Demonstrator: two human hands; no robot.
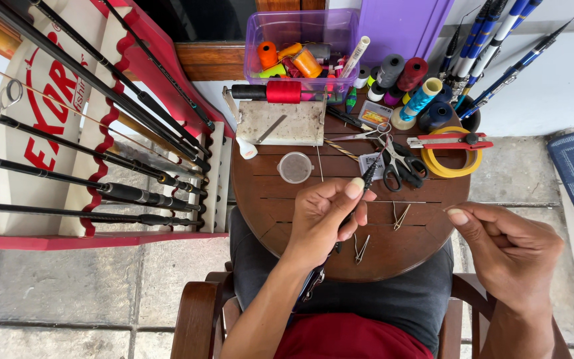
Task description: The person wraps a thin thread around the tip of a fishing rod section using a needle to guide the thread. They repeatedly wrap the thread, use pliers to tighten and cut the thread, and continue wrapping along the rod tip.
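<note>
While the left hand point(323, 216) closes its fingers and thumb round a thin dark rod point(365, 181), the right hand point(509, 246) sits well apart at the right of the frame, thumb and forefinger pinched together as if on a fine thread — the thread itself is too thin to make out. The rod runs from the lower middle of the frame, by the person's lap, up through the left fist to a slim tip just above the thumbnail, near the middle of the picture. It looks black, narrow and stiff, with a bluish stretch low down by the lap.

Judging by the pose, the step in hand seems to be wrapping or binding something onto the tip of the rod. A next move would call for steady tension from the pinching hand and a slow turn of the rod in the other.

Both hands hover over a small round wooden table point(287, 213). Two bent wire guides point(401, 216) lie on it just right of the left hand, another below. Behind the tip are black-handled scissors point(400, 166), a roll of yellow tape point(450, 163) with a red cutter across it, and a small round lid point(295, 167). Further up stand spools of thread point(410, 83) in many colours and a clear purple box point(300, 46) holding more. At the left of the frame a red and white rack point(101, 193) carries several dark fishing rods — more rods, blue ones, lean at the upper right.
</note>
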